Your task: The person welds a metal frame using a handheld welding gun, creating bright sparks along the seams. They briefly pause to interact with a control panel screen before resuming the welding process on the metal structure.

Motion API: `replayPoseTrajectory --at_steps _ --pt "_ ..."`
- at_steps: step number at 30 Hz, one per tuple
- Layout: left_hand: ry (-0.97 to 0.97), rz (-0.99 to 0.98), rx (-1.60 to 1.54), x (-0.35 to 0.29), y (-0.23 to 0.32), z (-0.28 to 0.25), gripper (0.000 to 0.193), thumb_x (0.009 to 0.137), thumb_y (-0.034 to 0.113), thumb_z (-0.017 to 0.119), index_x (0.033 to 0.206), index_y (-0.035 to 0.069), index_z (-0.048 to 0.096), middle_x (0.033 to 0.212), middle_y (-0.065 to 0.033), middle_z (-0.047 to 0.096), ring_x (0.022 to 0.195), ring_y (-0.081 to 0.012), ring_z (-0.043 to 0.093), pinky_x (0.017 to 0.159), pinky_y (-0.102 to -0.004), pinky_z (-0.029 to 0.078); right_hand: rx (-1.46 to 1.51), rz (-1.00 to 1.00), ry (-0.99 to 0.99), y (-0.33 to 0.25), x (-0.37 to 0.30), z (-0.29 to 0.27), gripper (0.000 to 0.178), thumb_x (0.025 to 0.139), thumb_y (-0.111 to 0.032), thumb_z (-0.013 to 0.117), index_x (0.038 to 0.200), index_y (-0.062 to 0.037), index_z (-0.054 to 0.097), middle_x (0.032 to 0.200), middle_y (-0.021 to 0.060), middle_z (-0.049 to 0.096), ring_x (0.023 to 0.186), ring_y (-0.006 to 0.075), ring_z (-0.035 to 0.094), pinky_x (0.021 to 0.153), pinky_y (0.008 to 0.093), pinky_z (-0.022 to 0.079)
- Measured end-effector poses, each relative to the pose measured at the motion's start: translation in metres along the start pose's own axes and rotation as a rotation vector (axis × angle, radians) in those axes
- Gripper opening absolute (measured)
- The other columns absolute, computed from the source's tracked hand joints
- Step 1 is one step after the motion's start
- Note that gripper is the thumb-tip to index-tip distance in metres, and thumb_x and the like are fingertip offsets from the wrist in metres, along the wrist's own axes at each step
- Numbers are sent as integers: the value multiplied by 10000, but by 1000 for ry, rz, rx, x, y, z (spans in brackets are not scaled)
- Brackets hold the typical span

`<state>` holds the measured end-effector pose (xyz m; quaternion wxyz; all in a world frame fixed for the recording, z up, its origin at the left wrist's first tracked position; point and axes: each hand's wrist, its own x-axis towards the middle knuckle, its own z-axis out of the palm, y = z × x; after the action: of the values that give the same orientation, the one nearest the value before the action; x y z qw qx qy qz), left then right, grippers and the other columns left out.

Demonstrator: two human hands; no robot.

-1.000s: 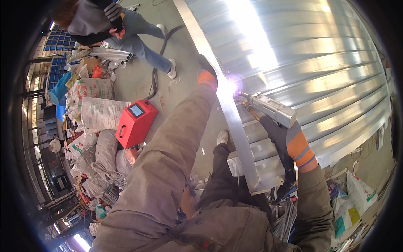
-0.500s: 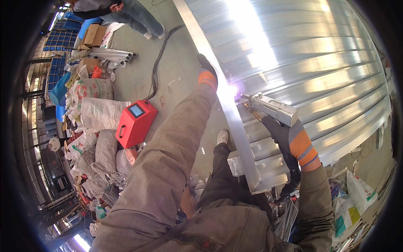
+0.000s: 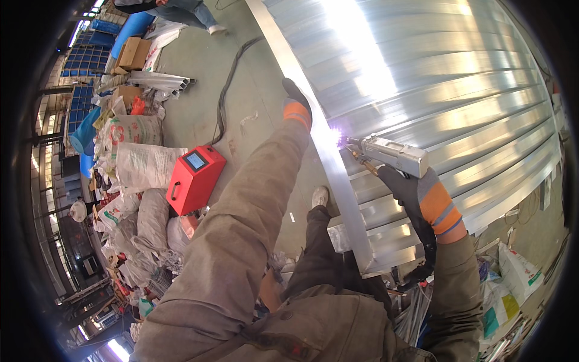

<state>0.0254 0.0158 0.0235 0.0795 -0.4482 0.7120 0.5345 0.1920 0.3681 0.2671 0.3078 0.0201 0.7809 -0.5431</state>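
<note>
My right hand (image 3: 416, 190), in a dark glove with an orange cuff, is closed around a silver welding gun (image 3: 395, 155). The gun's brass-coloured nozzle end (image 3: 360, 158) points left toward a bright violet-white weld spark (image 3: 335, 136). That spark glows where the pale metal rail (image 3: 342, 193) meets the ribbed metal panel (image 3: 458, 114). Farther up the rail, my left hand (image 3: 295, 102), gloved the same way, is closed on its outer edge; part of its fingers is hidden. A black cable (image 3: 425, 250) hangs below my right hand.
A red machine with a screen (image 3: 196, 180) stands on the floor at left, its black hose (image 3: 223, 99) running away. Sacks (image 3: 142, 163), a cardboard box (image 3: 134, 53) and metal profiles (image 3: 163, 81) pile up beyond. Another person (image 3: 187, 11) is at the far left. More sacks (image 3: 515, 277) lie at right.
The spark and the gun's tip have shifted slightly toward me along the rail, and the glow looks smaller. The other person has moved up and left, partly out of view. My left hand stays put.
</note>
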Motion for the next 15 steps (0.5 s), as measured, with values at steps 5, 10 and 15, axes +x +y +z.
replayPoseTrajectory --at_steps 5,10,15 --pt "73 141 55 -7 1 0 1216 1048 982 231 1615 -17 631 1610 -214 692 1441 -393 658 1195 -423 498 16 154 30 -19 -3 -3 500 1043 -412 812 1301 16 791 815 10 689 691 103 633 603 329 519" --pt "71 82 63 -31 10 -2 1223 1070 957 200 1621 -57 605 1591 -246 698 1475 -427 643 1214 -432 480 -14 220 -4 -40 -7 -11 505 1033 -429 817 1281 10 794 790 13 678 676 108 634 597 327 516" --pt "66 88 68 -45 17 -4 1235 1068 960 195 1574 -78 631 1524 -274 725 1434 -458 663 1187 -452 495 40 159 53 -35 -4 -8 485 1047 -430 823 1274 -1 811 763 14 679 662 107 634 582 322 517"
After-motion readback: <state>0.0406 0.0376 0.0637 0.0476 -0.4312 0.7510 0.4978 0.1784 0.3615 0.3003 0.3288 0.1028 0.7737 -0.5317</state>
